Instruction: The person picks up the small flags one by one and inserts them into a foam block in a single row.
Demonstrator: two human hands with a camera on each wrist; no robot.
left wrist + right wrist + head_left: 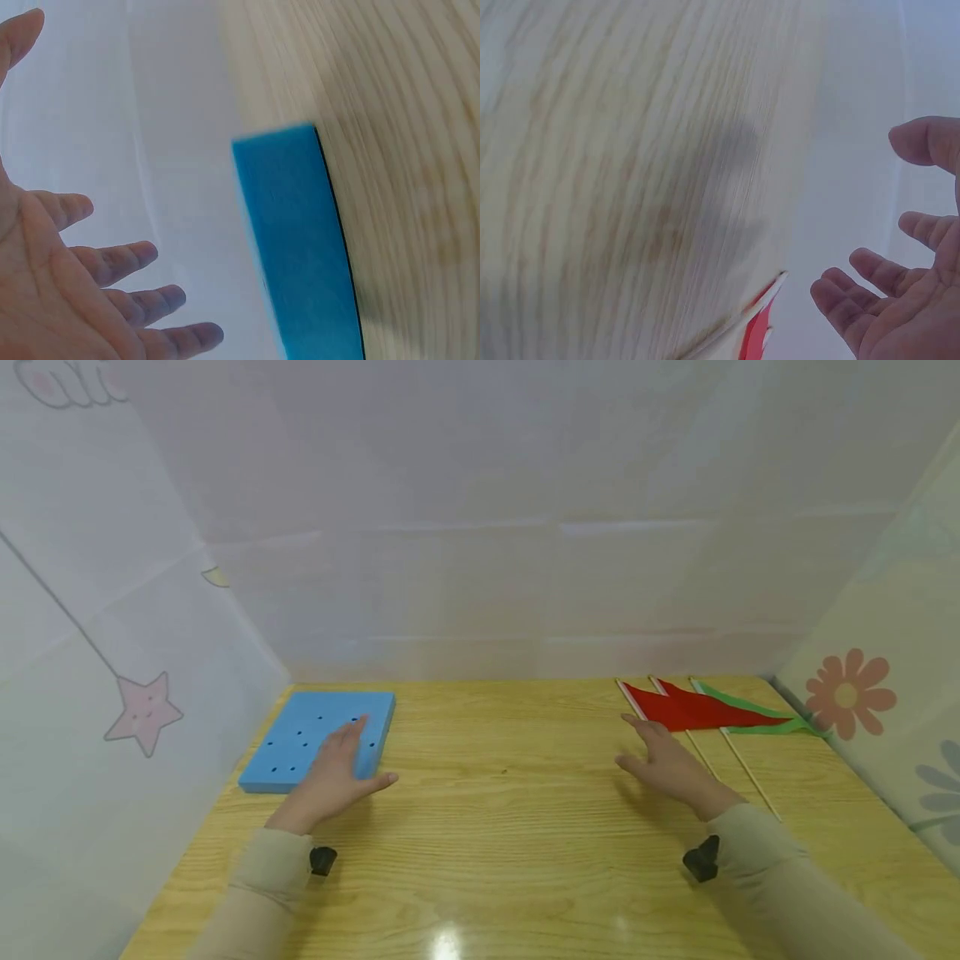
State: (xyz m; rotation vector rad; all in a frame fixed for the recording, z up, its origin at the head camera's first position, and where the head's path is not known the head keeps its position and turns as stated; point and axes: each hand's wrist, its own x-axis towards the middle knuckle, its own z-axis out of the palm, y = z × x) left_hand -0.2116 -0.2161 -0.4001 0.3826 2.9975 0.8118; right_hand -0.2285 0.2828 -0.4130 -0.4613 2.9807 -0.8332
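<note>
My left hand [333,781] hovers over the near right part of a blue foam block [300,727] dotted with several small holes, its fingers spread and holding nothing. In the left wrist view the side of the block [300,240] shows beside the spread fingers. On the right, my right hand [671,768] hangs above the table just left of three pennant flags, holding nothing. Two flags are red [697,708] and overlap a green one [780,725]. Their thin pale sticks [752,777] lie on the wood. In the right wrist view a flag stick [735,321] lies below the loosely bent fingers.
The wooden table [502,827] stretches between the two hands. A pale sheet [487,593] stands behind it, with printed side sheets at the left [82,635] and right [885,635]. Each wrist wears a small black camera.
</note>
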